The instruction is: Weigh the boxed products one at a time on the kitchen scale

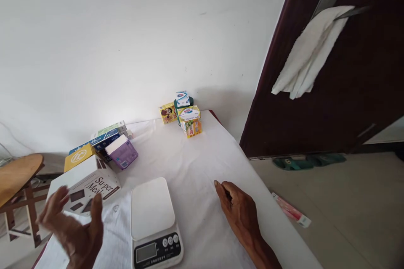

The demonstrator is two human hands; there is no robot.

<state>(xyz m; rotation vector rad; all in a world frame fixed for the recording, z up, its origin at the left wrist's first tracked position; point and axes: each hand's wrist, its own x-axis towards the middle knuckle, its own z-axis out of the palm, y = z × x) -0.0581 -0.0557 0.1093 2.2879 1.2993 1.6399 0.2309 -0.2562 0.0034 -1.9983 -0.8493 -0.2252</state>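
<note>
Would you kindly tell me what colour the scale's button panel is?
The panel is black, seen best in the head view.

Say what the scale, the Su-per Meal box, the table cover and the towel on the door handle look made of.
Scale: probably plastic, smooth white; moulded-looking rounded corners.
Su-per Meal box: likely printed cardboard; flat panels, straight folded edges.
Table cover: white cloth, apparently; soft wrinkles.
Towel: fabric, matte; hangs in loose folds, fibre unclear.

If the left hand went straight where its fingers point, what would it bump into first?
Probably the white Su-per Meal box, though the left hand may be high enough to pass over it.
</note>
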